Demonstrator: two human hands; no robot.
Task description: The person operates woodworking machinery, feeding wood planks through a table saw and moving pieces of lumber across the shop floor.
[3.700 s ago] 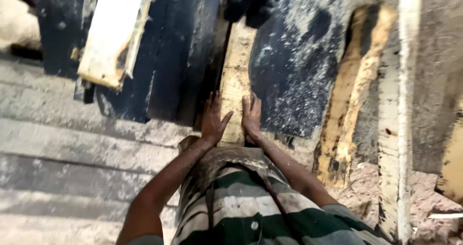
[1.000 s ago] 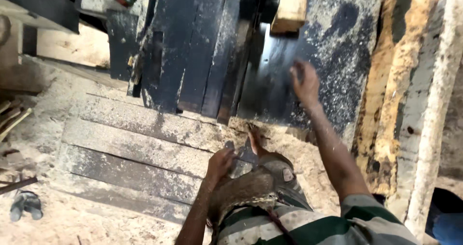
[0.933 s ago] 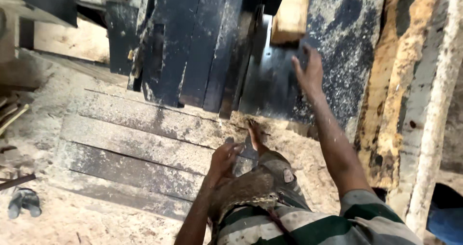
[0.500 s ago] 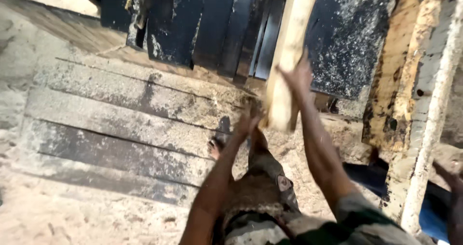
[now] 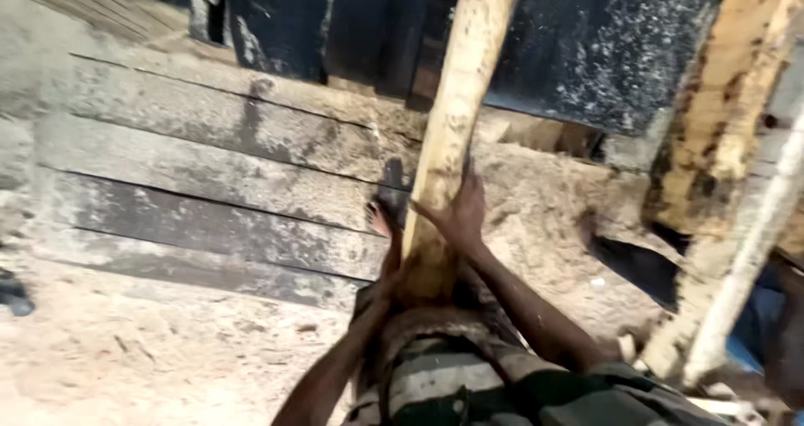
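Observation:
A long pale wooden plank (image 5: 456, 99) runs from the dark machine at the top down to my waist. My right hand (image 5: 459, 212) is wrapped around the plank's right side near its lower end. My left hand (image 5: 394, 271) grips the plank's bottom end from the left, close to my striped shirt (image 5: 469, 384). A bare foot (image 5: 381, 218) shows just left of the plank on the sawdust-covered boards.
Grey floor boards (image 5: 209, 183) dusted with sawdust lie to the left. A dark metal machine body (image 5: 586, 49) stands behind the plank. Rough bark-edged slabs (image 5: 712, 124) lean at the right. Loose sawdust (image 5: 151, 351) covers the ground at lower left.
My right hand left the dark machine surface and took the plank. The plank has been pulled toward me, and both hands now hold its lower end. My view has tilted down and left.

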